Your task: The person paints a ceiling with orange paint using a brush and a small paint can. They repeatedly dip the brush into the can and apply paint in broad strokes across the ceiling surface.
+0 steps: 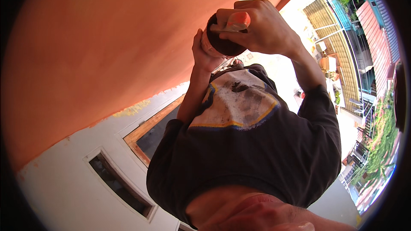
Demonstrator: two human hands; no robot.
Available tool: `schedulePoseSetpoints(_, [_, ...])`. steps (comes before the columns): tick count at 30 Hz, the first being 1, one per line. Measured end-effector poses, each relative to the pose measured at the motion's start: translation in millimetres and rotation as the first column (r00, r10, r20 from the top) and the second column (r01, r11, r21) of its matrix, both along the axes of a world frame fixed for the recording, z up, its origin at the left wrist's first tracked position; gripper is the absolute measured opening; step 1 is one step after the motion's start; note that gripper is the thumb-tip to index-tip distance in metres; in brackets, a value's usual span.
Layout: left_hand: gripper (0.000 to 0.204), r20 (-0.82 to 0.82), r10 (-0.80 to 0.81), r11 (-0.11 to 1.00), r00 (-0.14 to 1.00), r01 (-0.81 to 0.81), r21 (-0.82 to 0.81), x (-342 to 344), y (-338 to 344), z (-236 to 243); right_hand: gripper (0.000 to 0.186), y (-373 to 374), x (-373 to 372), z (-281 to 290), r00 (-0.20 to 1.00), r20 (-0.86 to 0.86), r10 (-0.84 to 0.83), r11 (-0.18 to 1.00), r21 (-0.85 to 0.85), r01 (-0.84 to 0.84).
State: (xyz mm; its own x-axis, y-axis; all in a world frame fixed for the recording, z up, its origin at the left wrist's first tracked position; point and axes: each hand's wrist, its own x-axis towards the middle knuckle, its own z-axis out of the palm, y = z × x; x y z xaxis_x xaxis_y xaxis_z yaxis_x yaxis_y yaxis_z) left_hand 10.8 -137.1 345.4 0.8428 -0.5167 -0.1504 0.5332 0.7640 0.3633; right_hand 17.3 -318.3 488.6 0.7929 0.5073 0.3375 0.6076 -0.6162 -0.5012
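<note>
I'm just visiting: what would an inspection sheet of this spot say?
Surface: nothing seen; the hands work in mid-air.
Job's things: round container with dark contents; orange-handled tool at its mouth.
Clutter: nothing seen.
Grips: left hand cups the round container; right hand shut on the orange-handled tool.
Cables: nothing seen.
Surroundings: orange wall, white wall with window openings, rooftops, greenery.
</note>
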Motion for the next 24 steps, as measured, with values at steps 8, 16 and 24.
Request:
schedulePoseSetpoints(8, [0.068, 0.092, -0.055, 0.996, 0.994, 0.048, 0.069, 0, 5, -17, 0.02, 6, -4, -6, 0.999, 0.039, -0.006, 0.999, -0.039, 0.007])
schedulePoseSetpoints(16, [0.064, -0.053, -0.045, 0.997, 0.998, 0.048, 0.064, -3, 4, -11, 0.017, 8, -8, -8, 0.998, 0.06, -0.02, 0.999, -0.035, 0.023])
schedulePoseSetpoints(24, [0.069, -0.034, -0.061, 0.998, 0.998, 0.061, -0.007, -3, 2, -12, 0.015, -4, -8, 1, 0.996, -0.002, -0.092, 0.994, -0.062, 0.092])
